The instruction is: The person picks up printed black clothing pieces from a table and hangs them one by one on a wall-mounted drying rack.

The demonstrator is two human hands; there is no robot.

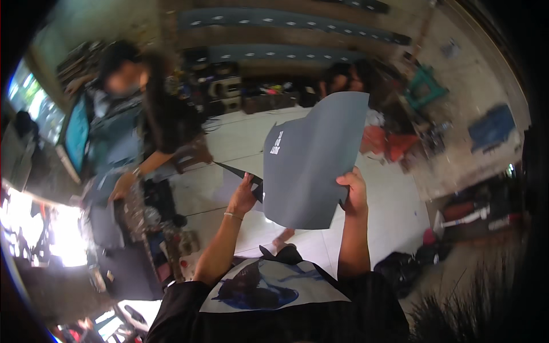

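One large gray sheet [311,163] with white print stands at center frame, as I watch remotely, its right edge pinched by the wearer's right hand [354,191], thumb on the face. The left hand [243,197], left of center, grasps one thin dark piece [233,170], its far end hidden behind the sheet. I count three long dark strips [297,23] with white marks across the top, one teal stool [426,88] at upper right, one blue cloth [492,127] at right and one black bag [398,271] at lower right. A co-worker [171,108] sits at upper left; the sheet blocks part of the pale floor [394,214] from my view.
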